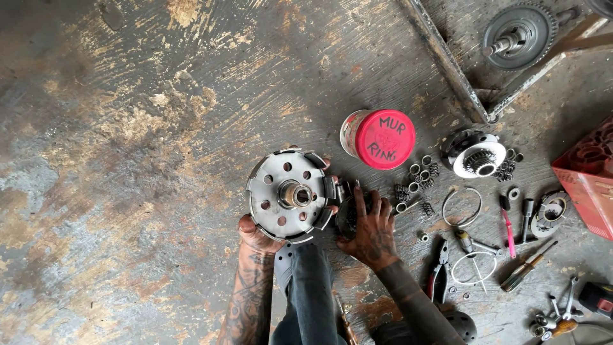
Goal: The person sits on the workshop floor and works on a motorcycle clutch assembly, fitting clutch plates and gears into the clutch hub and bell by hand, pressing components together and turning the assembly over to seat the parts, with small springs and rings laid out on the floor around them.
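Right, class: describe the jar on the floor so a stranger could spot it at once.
Start at the round metal clutch drum in the left hand. Up and to its right stands a jar. Unlike the grey metal parts around it, it has a bright pink lid with handwriting.

A red-lidded round plastic tub, loose steel coil springs and red-handled pliers — scattered across a worn, stained concrete floor.
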